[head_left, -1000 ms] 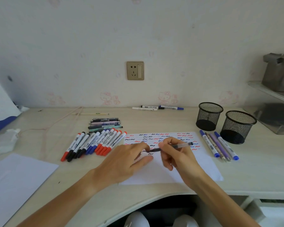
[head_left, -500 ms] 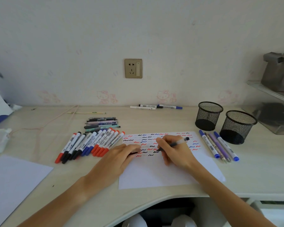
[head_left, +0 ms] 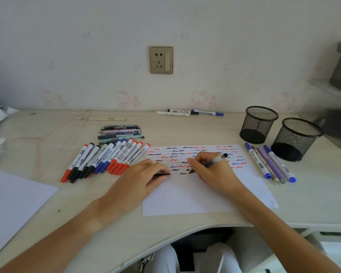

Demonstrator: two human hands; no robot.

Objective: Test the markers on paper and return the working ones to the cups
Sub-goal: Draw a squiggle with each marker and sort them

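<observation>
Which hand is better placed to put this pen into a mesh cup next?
Right. The right hand already grips the pen, and both mesh cups stand on its side. The left hand lies farther away and holds the cap.

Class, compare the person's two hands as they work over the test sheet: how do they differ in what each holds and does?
The right hand grips a clear-barrelled pen with its tip on the paper by a black squiggle; the left hand holds only a short black piece, probably the cap. The right hand sits among the squiggles; the left hand lies over the paper's left edge. Both rest on the sheet.
</observation>
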